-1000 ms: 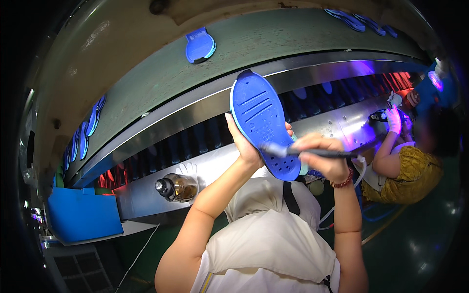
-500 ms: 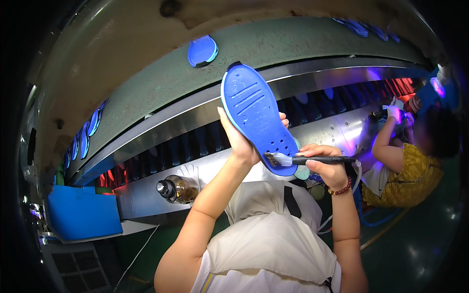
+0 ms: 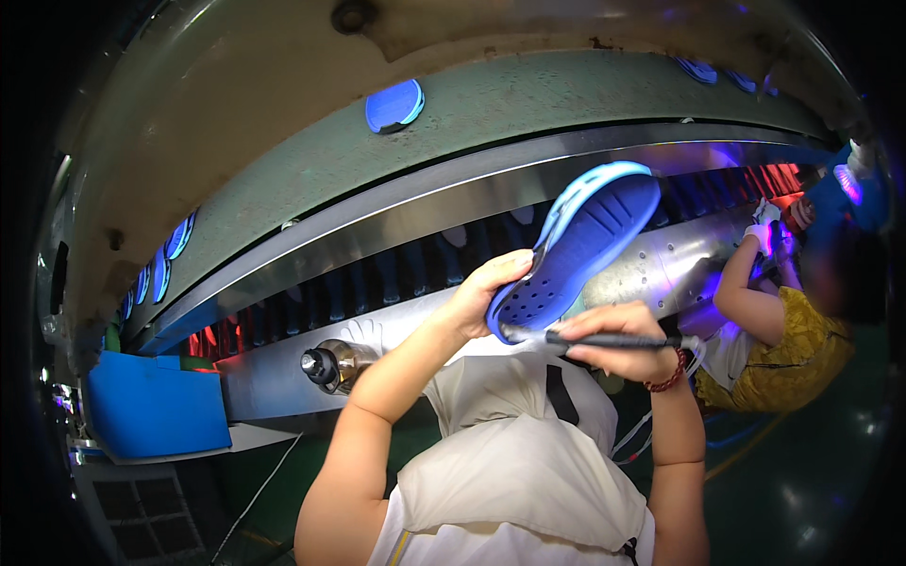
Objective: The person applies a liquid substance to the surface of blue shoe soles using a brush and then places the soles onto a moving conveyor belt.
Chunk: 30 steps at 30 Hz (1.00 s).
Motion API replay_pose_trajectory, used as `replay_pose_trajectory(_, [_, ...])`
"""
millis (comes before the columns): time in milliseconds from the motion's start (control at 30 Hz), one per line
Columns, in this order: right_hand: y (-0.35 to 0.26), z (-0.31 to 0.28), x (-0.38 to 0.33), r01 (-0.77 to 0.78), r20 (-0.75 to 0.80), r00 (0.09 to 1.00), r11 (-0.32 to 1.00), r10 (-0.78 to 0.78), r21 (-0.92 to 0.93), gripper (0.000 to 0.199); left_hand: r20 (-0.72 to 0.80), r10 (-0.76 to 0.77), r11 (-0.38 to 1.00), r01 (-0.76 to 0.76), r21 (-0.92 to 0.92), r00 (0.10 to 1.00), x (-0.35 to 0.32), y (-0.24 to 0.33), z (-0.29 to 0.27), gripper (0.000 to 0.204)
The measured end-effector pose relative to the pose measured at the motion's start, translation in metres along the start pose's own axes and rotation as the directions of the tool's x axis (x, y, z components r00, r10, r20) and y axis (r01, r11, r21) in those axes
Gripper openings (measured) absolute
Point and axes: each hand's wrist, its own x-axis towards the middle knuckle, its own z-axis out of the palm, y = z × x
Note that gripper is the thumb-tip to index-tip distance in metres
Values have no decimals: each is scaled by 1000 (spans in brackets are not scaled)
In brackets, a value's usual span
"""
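Observation:
My left hand (image 3: pixel 489 288) grips a blue shoe sole (image 3: pixel 587 250) by its side near the narrower, holed end. The sole is tilted, with its light-blue rim turned up and its grooved, hollow face toward the right. In my right hand (image 3: pixel 618 341) is a black-handled brush (image 3: pixel 613 339), held between thumb and fingers. The brush's light head touches, or almost touches, the sole's lower edge by the holes; motion blurs it there.
Beyond a metal ledge, a green conveyor belt (image 3: pixel 311 156) carries a blue sole (image 3: pixel 394 106) and several more at both ends. A dark-capped bottle (image 3: pixel 326 366) stands left on the metal bench (image 3: pixel 274 377). At right a co-worker in yellow (image 3: pixel 788 354) works under purple light.
My left hand has turned the sole, swinging its wide end right and tipping its rim up. My right hand has shifted slightly left and down with the brush. The sole on the belt hardly differs.

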Motion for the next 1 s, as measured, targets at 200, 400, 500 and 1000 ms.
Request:
replay_pose_trajectory(200, [-7, -22, 2, 91, 85, 993, 994, -86, -56, 21, -64, -327, 923, 333, 192, 943, -6, 15, 4, 41])
replay_pose_trajectory(400, [-18, -35, 0, 160, 312, 944, 976, -109, -145, 19, -97, -421, 853, 430, 297, 902, -5, 23, 2, 42])
replay_pose_trajectory(500, [-8, -39, 2, 183, 178, 971, 975, -160, -124, 19, -59, -349, 875, 348, 336, 935, -7, 27, 1, 43])
replay_pose_trajectory(1000, [-13, -25, -22, 183, 11, 983, 983, -183, 27, 19, -32, -252, 960, 245, -135, 967, -22, 34, -25, 81])
